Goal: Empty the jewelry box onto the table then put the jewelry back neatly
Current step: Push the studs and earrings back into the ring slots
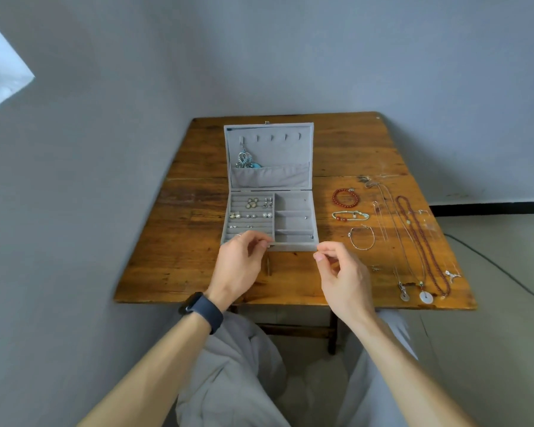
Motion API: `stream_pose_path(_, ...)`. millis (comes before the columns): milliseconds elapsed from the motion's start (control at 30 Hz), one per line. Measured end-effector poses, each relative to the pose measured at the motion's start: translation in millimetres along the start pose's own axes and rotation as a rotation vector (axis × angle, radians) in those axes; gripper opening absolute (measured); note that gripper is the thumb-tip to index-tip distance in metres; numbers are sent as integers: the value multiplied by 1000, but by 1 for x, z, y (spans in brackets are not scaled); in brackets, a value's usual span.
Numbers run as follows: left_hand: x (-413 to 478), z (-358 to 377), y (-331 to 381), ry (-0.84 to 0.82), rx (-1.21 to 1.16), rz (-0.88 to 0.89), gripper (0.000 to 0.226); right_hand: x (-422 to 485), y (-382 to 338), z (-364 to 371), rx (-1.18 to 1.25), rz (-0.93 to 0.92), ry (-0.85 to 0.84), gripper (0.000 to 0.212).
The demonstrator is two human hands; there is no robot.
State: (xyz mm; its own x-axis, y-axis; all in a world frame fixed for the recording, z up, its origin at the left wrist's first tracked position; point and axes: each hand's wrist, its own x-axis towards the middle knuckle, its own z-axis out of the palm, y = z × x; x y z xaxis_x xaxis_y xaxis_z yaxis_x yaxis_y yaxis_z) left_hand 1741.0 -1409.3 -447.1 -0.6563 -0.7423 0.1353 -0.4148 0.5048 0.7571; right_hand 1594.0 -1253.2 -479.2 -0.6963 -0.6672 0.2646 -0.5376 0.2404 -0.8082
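Wooden table (182, 266), grey wall behind. Left hand (238, 266) and right hand (342, 278) were pinched shut at the jewelry box (293, 246) front edge, directly ahead, long axis left-right. I couldn't tell what they held. Beside the right hand: three bracelets (350, 215), overlapping necklaces (426, 297), uncounted. In the lid (278, 149): one hanging necklace (244, 160).

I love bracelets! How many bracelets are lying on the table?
3, in a column right of the jewelry box: red bead bracelet farthest, mixed-bead bracelet in the middle, thin silver bracelet nearest. More may hide inside the box.
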Motion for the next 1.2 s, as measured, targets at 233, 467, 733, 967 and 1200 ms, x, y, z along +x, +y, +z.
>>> stream_pose_path(233,44,-22,-5,-14,198,-45,17,48,-7,15,-105,-133,-42,12)
stream_pose_path(467,75,-12,-6,-124,468,32,13,55,1,34,-109,-85,-113,12)
stream_pose_path(733,84,-3,-14,-140,537,80,13,51,10,39,-88,-56,-107,12)
stream_pose_path(967,82,-2,-20,-25,567,139,14,53,5,40,-118,-58,-90,10)
stream_pose_path(1200,65,2,-34,120,751,429,11,67,-13,44,-186,-100,-57,9)
